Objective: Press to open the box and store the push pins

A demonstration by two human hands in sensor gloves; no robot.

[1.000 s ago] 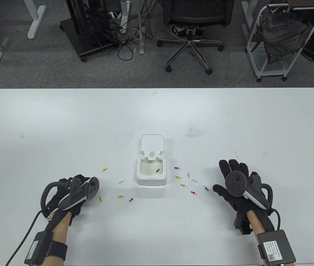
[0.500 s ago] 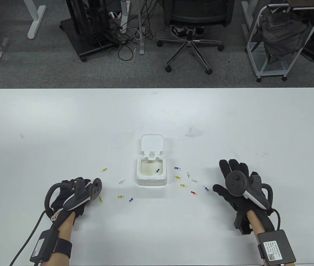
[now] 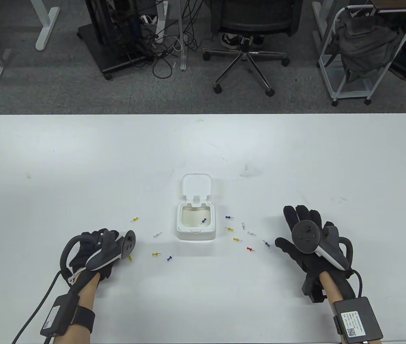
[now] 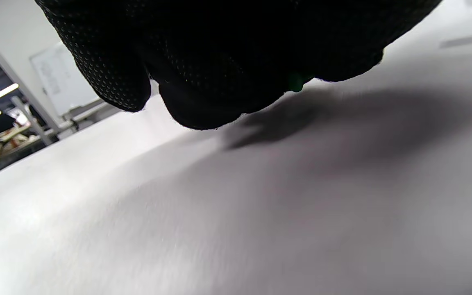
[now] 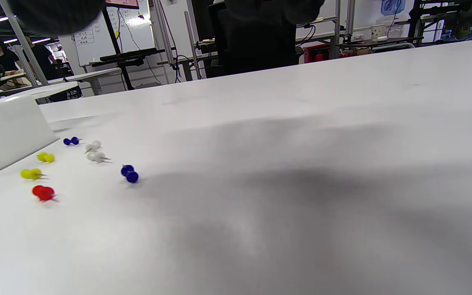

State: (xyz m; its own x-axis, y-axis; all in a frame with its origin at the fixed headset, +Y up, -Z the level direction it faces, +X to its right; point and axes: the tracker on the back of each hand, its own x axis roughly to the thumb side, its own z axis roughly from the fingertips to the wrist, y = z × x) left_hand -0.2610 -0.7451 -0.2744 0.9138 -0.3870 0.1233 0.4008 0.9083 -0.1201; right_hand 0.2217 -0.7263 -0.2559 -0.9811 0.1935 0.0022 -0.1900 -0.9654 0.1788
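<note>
Moved: our left hand (image 3: 95, 251) has slid right onto a yellow push pin (image 3: 130, 257), fingers curled; grip unclear.
Right hand (image 3: 305, 238): flat, fingers spread.
Box (image 3: 195, 224): lid open, blue pin (image 3: 203, 221) inside.

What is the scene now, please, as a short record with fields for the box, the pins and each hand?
box: small white plastic box, hinged lid open
pin inside: one blue push pin
loose pins: left and right of box on white table
left hand: over a yellow push pin; grip hidden
right hand: flat, fingers straight
</note>
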